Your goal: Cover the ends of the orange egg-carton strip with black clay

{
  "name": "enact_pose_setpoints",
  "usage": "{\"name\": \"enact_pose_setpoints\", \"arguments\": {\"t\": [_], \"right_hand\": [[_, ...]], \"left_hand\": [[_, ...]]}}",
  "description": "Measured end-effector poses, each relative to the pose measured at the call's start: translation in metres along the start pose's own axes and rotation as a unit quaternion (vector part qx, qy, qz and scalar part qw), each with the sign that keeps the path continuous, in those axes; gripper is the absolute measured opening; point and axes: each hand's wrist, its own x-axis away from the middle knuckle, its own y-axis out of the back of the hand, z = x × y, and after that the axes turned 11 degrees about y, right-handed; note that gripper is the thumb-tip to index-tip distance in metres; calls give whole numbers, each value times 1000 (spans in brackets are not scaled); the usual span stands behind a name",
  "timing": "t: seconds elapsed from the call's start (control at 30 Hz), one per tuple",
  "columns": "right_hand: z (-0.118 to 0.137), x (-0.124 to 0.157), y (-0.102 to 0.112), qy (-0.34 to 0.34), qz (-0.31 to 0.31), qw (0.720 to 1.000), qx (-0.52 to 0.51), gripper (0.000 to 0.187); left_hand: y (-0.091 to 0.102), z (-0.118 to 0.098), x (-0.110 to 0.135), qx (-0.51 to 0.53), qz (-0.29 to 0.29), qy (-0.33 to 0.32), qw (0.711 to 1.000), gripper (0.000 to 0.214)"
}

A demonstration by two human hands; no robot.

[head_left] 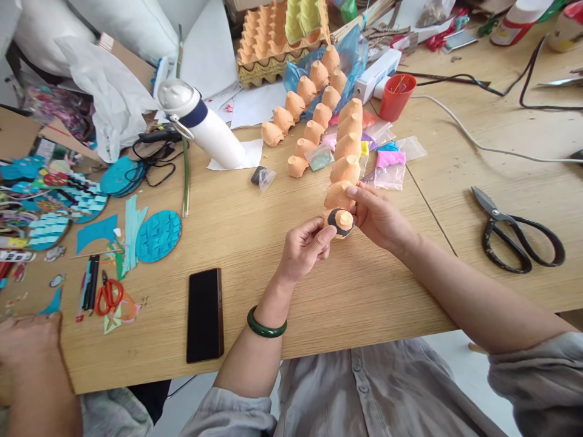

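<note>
Between my hands is a strip of orange egg carton cups [348, 142], its near end raised toward me. A dark grey band of what looks like clay [334, 223] surrounds the tip of the nearest cup. My left hand [308, 246], with a green bangle on its wrist, pinches that cup at the band. With thumb and fingers my right hand [380, 215] grips the side of the strip just behind. Two more orange cup strips [314, 130] lie beyond. A small dark lump in clear wrap [263, 177] rests to the left.
Clay packets [390, 169] and a red cup [397, 97] stand beyond my right hand. Large black-handled scissors [514, 233] lie right, a phone [204, 315] left. A white bottle [200, 121] and stacked egg trays [273, 45] are behind. Another person's hand [31, 340] rests far left.
</note>
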Motion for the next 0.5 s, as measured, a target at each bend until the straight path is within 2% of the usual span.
{"name": "enact_pose_setpoints", "arguments": {"t": [0.27, 0.5], "right_hand": [[-2, -4, 8, -20, 40, 999, -7, 42], [-2, -3, 10, -22, 84, 996, -17, 43]], "left_hand": [[1, -1, 6, -60, 8, -20, 998, 34], [-5, 0, 3, 22, 9, -2, 1000, 45]]}}
